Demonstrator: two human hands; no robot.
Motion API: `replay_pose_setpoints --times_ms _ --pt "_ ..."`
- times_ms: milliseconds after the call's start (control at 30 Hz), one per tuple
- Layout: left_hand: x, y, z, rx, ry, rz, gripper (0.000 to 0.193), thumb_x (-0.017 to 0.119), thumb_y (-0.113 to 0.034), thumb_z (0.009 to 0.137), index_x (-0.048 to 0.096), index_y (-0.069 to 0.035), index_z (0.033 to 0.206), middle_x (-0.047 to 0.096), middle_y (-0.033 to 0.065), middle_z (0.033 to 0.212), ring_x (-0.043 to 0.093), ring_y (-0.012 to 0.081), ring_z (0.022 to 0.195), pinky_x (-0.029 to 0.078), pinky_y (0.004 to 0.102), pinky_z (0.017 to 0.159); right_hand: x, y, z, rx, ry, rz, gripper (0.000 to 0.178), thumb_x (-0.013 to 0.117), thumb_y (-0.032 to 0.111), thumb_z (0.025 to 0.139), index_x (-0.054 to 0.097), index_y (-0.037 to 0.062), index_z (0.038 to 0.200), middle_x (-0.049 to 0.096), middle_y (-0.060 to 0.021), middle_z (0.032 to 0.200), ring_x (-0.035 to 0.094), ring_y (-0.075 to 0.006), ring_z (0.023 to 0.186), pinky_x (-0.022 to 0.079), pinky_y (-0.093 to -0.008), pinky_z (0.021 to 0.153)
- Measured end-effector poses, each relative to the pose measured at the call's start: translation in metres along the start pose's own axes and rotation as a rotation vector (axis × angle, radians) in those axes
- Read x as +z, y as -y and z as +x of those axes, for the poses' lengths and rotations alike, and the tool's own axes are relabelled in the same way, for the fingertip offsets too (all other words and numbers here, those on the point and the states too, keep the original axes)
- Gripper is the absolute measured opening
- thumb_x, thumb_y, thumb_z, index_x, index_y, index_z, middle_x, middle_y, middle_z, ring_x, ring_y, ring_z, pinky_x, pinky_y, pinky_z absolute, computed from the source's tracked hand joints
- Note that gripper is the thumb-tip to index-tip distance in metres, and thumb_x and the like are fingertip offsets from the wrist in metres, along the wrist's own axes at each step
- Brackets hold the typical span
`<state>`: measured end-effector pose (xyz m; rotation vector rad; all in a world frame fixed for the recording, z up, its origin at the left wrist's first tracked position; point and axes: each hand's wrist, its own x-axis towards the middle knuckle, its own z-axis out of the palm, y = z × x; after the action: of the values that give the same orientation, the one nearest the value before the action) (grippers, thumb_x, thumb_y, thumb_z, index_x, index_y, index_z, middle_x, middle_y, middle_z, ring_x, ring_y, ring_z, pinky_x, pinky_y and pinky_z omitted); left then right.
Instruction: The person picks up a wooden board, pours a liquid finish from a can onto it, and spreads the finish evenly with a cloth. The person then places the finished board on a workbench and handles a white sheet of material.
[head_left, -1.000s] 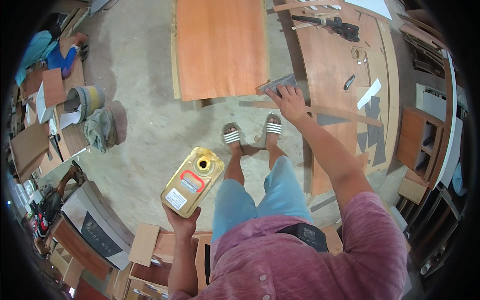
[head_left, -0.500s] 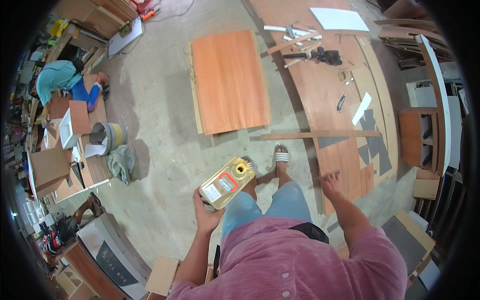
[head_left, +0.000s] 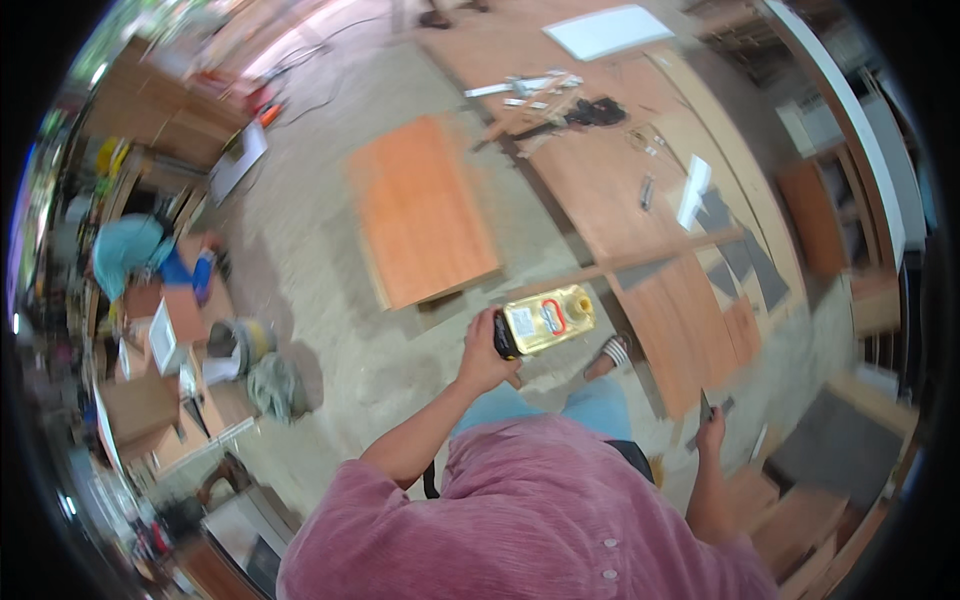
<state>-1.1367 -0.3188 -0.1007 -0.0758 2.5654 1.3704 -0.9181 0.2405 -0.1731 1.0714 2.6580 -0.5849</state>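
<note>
My left hand is closed round the base end of a rectangular gold tin can, held tilted in front of me above the floor. An open round spout shows at its far right corner, and its label has a red outline. Out to the right, my right hand is closed on a thin dark blade-like object that points up from the fingers; blur hides its exact kind. That hand is just off the near end of the low worktable with wooden sheets.
A wide orange-brown panel lies raised off the floor ahead. Wood strips and a dark power tool sit on the worktable. At left, another person bends over a bench near a bucket. Boards stand at lower right.
The view has turned and blurred. My left hand has swung the can rightward and tilted it further over. My right hand has left the worktable and now grips the dark blade-like object.
</note>
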Motion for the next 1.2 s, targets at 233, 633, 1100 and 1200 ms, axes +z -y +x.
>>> replay_pose_setpoints --times_ms 233,633,1100,1200 --pt "0.183 -0.083 0.089 0.029 0.303 0.073 0.109 0.093 -0.008 0.054 0.038 -0.009 0.148 0.04 0.0175 0.14 0.044 0.0396 0.132 0.043 0.0418 0.112 0.031 -0.129 0.02 0.397 -0.117 0.34 0.031 0.056 -0.004 0.086 0.061 -0.0019 0.116 0.07 -0.0173 0.091 0.066 -0.0281 0.08 0.05 -0.0381 0.074" --pt "0.621 -0.079 0.187 0.181 0.395 0.109 0.112 0.094 -0.013 0.058 0.032 -0.005 0.151 0.039 0.0223 0.145 0.041 0.0426 0.135 0.035 0.0497 0.113 0.073 -0.235 0.08 0.931 -0.063 1.094 0.029 0.053 -0.005 0.092 0.057 0.0007 0.12 0.067 -0.009 0.101 0.067 -0.0201 0.087 0.054 -0.0341 0.077" --pt "0.799 -0.035 0.264 -0.088 0.24 -0.189 0.111 0.093 -0.016 0.068 0.023 0.001 0.153 0.049 0.0269 0.142 0.052 0.0421 0.129 0.047 0.0469 0.107 0.103 -0.226 0.163 0.908 -0.089 1.662 0.043 0.051 -0.009 0.092 0.051 0.0044 0.133 0.062 -0.0116 0.128 0.062 -0.0291 0.118 0.052 -0.0496 0.102" --pt "0.786 -0.014 0.249 -0.098 0.272 -0.084 0.111 0.092 -0.019 0.071 0.021 0.001 0.154 0.052 0.029 0.138 0.052 0.0437 0.128 0.046 0.049 0.105 0.098 -0.187 0.219 0.842 -0.038 1.718 0.043 0.052 -0.007 0.093 0.05 0.0055 0.135 0.061 -0.0109 0.13 0.062 -0.0287 0.118 0.052 -0.0502 0.102"
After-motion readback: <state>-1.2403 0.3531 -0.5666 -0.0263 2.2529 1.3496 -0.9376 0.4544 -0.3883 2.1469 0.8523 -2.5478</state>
